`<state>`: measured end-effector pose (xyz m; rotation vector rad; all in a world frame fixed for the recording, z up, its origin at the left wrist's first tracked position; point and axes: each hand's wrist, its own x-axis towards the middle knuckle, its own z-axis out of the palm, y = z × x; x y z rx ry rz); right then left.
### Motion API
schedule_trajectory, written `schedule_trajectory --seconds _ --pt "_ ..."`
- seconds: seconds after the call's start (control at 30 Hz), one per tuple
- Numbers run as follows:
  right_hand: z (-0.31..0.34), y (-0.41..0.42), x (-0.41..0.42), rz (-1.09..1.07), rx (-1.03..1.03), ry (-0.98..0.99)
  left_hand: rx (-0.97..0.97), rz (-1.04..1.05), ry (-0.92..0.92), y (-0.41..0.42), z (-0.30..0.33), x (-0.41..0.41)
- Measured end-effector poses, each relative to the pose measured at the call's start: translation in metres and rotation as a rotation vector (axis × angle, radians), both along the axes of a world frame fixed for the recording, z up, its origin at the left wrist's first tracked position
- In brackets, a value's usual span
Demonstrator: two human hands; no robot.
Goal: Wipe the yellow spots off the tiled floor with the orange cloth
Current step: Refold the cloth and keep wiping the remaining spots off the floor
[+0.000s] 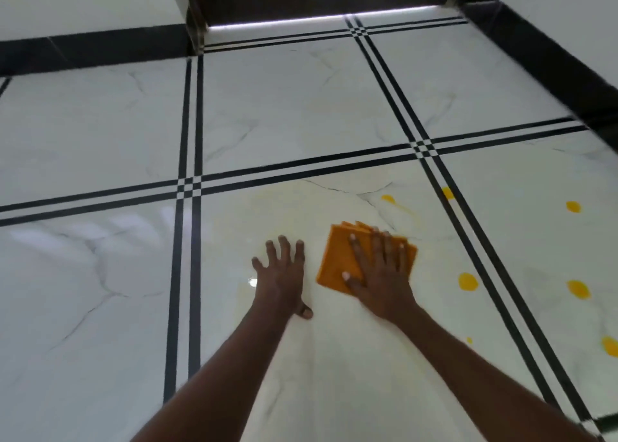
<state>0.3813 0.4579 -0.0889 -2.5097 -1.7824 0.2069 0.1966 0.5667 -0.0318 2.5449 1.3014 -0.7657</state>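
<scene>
I see a white tiled floor (pixel 100 134) with double black lines between the tiles. On it lies a folded orange cloth (pixel 337 261), under my flat right hand (pixel 378 274). My left hand (pixel 284 278) presses the tile beside it. Yellow spots (pixel 467 282) lie to the right.

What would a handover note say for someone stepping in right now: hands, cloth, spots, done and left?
Left hand: flat on the floor, empty, bracing.
Right hand: spread flat, pressing the folded orange cloth onto the tile.
Done: the tile around the hands shows only a faint yellowish smear, no solid spots.
Left: yellow spots to the right, one ahead of the cloth, one on the black lines, others at, and a small fleck. The smear may need another pass.
</scene>
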Motion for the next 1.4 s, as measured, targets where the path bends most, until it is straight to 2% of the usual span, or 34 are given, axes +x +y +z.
schedule_trajectory --seconds 0.07,0.17,0.27,0.33,0.4,0.47,0.57,0.67,0.7,0.8,0.87,0.97,1.03,1.07,1.17,1.2,1.3,1.4 --pt "-0.003 0.045 0.031 0.057 -0.052 0.010 -0.013 0.008 -0.003 0.001 -0.001 0.000" --pt "0.004 0.097 0.102 -0.091 -0.066 0.026 -0.007 0.008 -0.012 0.002 -0.005 0.000" --pt "0.009 0.073 0.160 -0.284 -0.091 0.111 -0.004 0.004 0.000 0.003 -0.008 -0.001" --pt "0.013 0.036 0.175 -0.428 -0.060 0.058 -0.004 0.000 0.000 0.004 -0.008 0.001" --pt "0.010 0.002 0.143 -0.539 0.002 -0.098 0.000 -0.010 0.015 0.004 -0.005 0.002" --pt "-0.002 -0.024 0.075 -0.562 0.047 -0.088 0.008 -0.024 0.016 0.003 -0.003 0.003" --pt "0.000 -0.029 0.003 -0.339 0.048 0.004 0.005 -0.033 0.008 0.003 0.001 0.002" --pt "-0.001 0.005 0.054 -0.099 -0.017 -0.034 -0.002 -0.034 0.009 0.006 0.001 0.001" --pt "-0.005 0.012 0.082 -0.117 -0.029 -0.051 -0.003 -0.038 0.010 0.004 -0.001 0.001" --pt "-0.012 -0.011 0.117 -0.403 0.041 -0.115 0.017 -0.054 0.009 0.006 -0.006 0.000" --pt "-0.007 -0.061 0.081 -0.581 0.143 -0.063 0.032 -0.054 0.007 0.006 -0.006 0.000" --pt "0.008 -0.139 -0.040 -0.779 0.148 0.009 0.035 -0.049 0.006 0.002 0.002 0.001" --pt "0.011 -0.154 -0.099 -0.746 0.167 0.070 0.024 -0.040 -0.007 -0.001 0.005 0.000" --pt "0.009 -0.147 -0.103 -0.689 0.183 0.086 0.023 -0.030 -0.019 -0.003 0.005 -0.002" --pt "0.002 -0.106 -0.037 -0.353 0.097 0.036 0.037 -0.018 -0.059 -0.008 0.003 -0.004" --pt "-0.002 -0.096 -0.007 -0.315 0.067 0.012 0.056 -0.013 -0.082 -0.012 0.003 -0.006" --pt "-0.012 -0.121 0.061 -0.480 0.097 -0.068 0.102 0.038 -0.174 -0.032 -0.001 -0.028" --pt "0.002 -0.175 0.013 -0.793 0.165 0.024 0.026 -0.015 -0.166 -0.048 -0.008 -0.060"
